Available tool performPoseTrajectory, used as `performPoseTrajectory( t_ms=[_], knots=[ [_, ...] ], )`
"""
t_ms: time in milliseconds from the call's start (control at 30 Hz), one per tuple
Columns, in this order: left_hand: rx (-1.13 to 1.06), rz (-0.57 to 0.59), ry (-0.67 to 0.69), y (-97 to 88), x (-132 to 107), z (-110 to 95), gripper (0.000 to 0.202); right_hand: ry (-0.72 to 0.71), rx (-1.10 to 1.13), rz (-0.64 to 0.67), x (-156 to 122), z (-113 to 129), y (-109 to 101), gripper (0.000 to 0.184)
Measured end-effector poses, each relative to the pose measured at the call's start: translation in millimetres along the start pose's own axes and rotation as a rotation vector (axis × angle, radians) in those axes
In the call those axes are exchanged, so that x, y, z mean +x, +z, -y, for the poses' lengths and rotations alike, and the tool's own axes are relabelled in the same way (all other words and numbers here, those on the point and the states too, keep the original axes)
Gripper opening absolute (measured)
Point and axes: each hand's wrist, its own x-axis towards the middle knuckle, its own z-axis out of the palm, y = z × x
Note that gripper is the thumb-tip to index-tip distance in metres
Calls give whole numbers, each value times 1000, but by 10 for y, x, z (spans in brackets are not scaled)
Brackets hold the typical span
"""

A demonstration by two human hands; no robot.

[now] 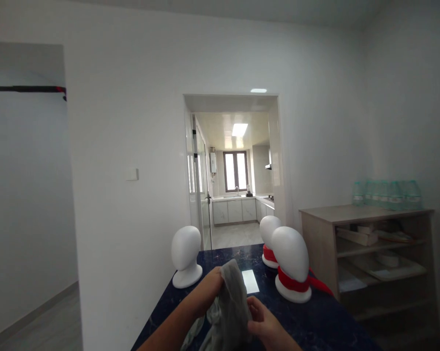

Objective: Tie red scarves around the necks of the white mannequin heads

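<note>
A dark blue marble table [315, 321] carries three white mannequin heads. The nearest head [291, 263] and the one behind it [269, 234] wear red scarves; the bare head [186, 256] stands left. Over the table's near end, the left hand [209, 287] and right hand [264, 321] pinch a grey cloth [230, 302] between closed fingers.

A home, sparsely furnished: plain white walls and a doorway [234, 165] opening onto a small kitchen with white cabinets [234, 210], a sink tap and a window [236, 170]. This side of the doorway stands a dark marble tabletop [315, 321] with white mannequin heads [185, 256]; right of it, a wooden shelf [366, 253].
</note>
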Motion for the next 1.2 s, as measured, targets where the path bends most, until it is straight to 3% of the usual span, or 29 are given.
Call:
performPoseTrajectory(
  t_ms=[100, 200, 267, 433, 500, 633, 700, 767, 833, 900, 967, 1067, 1133, 1200],
  knots=[
    [-3, 41, 60, 49, 29, -352, 31, -137, -160, -37, 108, 207, 74, 80],
    [52, 74, 121, 131, 106, -765, 19, -218, -245, -152, 238, 638, 265, 99],
    [128, 79, 188, 212, 157, -1092, 15, -260, -372, -265, 335, 999, 441, 93],
    [343, -31, 405, 409, 166, -1959, 34, -376, -671, -496, 556, 1770, 846, 58],
    [298, -85, 427, 419, 132, -2232, 37, -348, -706, -483, 546, 1954, 917, 40],
    [79, -161, 485, 257, 72, -2550, 22, -59, -443, -194, 286, 2261, 816, 24],
    [-119, -182, 525, 109, 48, -2602, 17, 69, -420, -32, 95, 2477, 675, 21],
    [-314, -211, 527, -62, 22, -2592, 17, 215, -540, 104, -89, 2755, 521, 21],
    [-457, -258, 509, -239, -3, -2537, 22, 365, -709, 161, -244, 3071, 377, 23],
    [-564, -342, 522, -412, -15, -2458, 27, 452, -889, 121, -362, 3394, 236, 24],
    [-646, -435, 546, -565, -5, -2373, 32, 455, -1045, 18, -434, 3702, 83, 23],
    [-693, -535, 523, -708, 23, -2227, 44, 334, -1263, -96, -448, 4071, -175, 20],
    [-669, -546, 491, -714, 15, -2073, 49, 227, -1399, -123, -413, 4176, -340, 18],
    [-627, -545, 458, -639, -39, -1829, 50, 129, -1451, -125, -393, 4091, -487, 20]
  ],
)
